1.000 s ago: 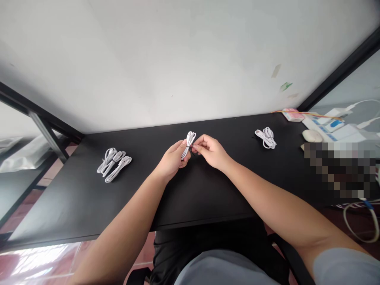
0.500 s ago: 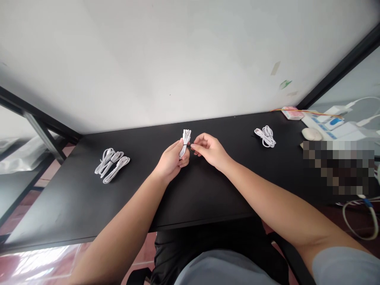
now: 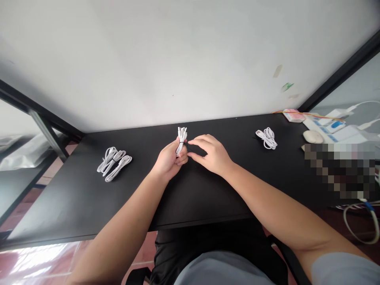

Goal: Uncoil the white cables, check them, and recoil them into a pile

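Note:
My left hand (image 3: pixel 169 160) is closed around a folded white cable bundle (image 3: pixel 181 140) held upright over the middle of the black table (image 3: pixel 89 206). A thin black tie circles the bundle near my fingers. My right hand (image 3: pixel 210 154) touches the bundle from the right, fingertips pinched at the tie. Several bundled white cables (image 3: pixel 114 164) lie in a pile to the left. One loosely coiled white cable (image 3: pixel 267 137) lies to the right.
A white wall stands just behind the table. At the far right are a white mouse (image 3: pixel 312 136), a pink box (image 3: pixel 293 115), white and blue devices (image 3: pixel 332 124) and a looping cable (image 3: pixel 360 221). A black metal frame (image 3: pixel 44 126) stands at the left.
My left hand has turned the bundle more upright and shifted it slightly left. My right hand's fingers have moved down and closer around the tie.

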`<move>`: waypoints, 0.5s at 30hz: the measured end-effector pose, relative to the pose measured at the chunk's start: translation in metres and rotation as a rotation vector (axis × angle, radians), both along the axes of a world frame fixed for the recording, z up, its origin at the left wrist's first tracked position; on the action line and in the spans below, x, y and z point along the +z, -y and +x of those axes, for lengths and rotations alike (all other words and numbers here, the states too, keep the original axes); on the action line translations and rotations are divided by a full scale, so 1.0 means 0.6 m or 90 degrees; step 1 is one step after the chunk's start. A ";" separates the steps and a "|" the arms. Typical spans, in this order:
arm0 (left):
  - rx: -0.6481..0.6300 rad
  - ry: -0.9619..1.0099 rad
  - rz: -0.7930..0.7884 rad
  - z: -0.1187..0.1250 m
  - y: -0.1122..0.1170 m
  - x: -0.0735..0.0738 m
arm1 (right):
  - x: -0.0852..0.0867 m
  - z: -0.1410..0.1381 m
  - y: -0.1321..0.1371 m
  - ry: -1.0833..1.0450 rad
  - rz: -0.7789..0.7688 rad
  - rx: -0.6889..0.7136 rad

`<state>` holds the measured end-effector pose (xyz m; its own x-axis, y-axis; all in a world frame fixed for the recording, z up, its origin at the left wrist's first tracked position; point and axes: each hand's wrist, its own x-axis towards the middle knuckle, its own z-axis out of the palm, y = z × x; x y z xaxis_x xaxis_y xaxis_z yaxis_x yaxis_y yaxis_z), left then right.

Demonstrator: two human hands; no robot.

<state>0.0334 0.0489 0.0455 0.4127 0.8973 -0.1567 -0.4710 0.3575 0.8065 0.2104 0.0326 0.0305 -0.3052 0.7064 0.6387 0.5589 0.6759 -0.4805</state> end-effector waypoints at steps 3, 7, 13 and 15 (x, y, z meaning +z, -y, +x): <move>-0.028 0.019 -0.007 -0.003 -0.001 -0.001 | 0.001 0.003 -0.004 0.012 0.045 -0.008; -0.046 0.041 -0.054 -0.007 -0.001 0.003 | 0.004 0.012 -0.011 0.054 0.084 0.017; -0.057 0.047 -0.067 -0.008 -0.002 0.005 | 0.006 0.017 -0.012 0.105 0.080 0.036; -0.060 0.044 -0.061 -0.007 -0.002 0.003 | 0.007 0.015 -0.011 0.102 0.083 0.029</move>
